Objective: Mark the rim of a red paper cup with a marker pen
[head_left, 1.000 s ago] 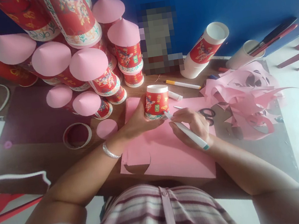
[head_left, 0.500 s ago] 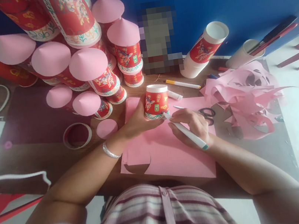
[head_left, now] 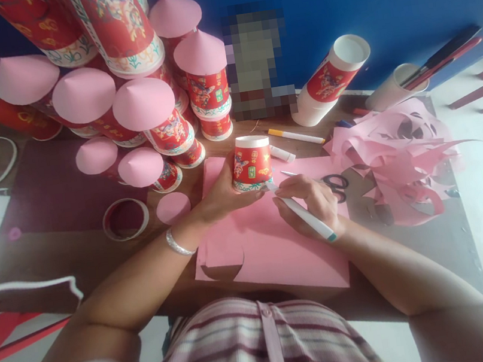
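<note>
My left hand (head_left: 225, 191) is wrapped round a red and white paper cup (head_left: 252, 164) from its left side and underneath. Red paper with printed figures covers the cup's middle, and green strokes run along its lower white band. In my right hand (head_left: 310, 201) is a white marker (head_left: 307, 218) with a green end, held like a pen. Its tip meets or nearly meets the band at the cup's lower right; I cannot tell which. Both hands are over pink paper sheets (head_left: 275, 254) with a curved cut-out at the front.
Several decorated cup towers with pink cone tops (head_left: 143, 103) stand at the left. A tape roll (head_left: 125, 219) and a pink disc (head_left: 173, 208) lie nearer. Scissors (head_left: 337, 186), a yellow-capped marker (head_left: 296, 136), pink scraps (head_left: 396, 164) and stacked cups (head_left: 330, 80) are at the right.
The marker tip and right hand have shifted very slightly to the right. The cup has moved or turned a little to the left in my left hand.
</note>
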Demonstrator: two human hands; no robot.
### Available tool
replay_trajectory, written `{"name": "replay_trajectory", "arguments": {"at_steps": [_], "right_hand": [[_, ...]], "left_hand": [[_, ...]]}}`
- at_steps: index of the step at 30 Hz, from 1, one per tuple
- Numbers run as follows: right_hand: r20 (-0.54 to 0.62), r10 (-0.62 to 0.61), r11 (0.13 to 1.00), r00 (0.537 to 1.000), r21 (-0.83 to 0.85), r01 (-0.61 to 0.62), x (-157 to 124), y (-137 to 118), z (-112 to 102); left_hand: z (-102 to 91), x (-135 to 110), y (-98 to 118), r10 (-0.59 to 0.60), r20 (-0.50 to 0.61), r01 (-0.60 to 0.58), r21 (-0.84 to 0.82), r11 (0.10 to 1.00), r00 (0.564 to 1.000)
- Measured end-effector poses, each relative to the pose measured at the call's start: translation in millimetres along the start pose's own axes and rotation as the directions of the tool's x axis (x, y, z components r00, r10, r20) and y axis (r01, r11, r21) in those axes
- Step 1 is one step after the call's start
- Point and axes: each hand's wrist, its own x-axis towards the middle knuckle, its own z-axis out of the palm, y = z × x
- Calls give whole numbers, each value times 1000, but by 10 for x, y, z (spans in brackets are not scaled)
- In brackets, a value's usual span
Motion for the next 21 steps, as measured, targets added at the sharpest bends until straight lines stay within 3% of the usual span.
{"name": "replay_trajectory", "arguments": {"at_steps": [13, 21], "right_hand": [[-1, 2, 1000, 1000, 8, -2, -21, -7, -17], [0, -79, 997, 997, 1, 79, -5, -21, -61]], "left_hand": [[-5, -22, 19, -57, 12, 57, -63, 996, 998], [-1, -5, 40, -32, -26, 30, -74, 997, 999]]}}
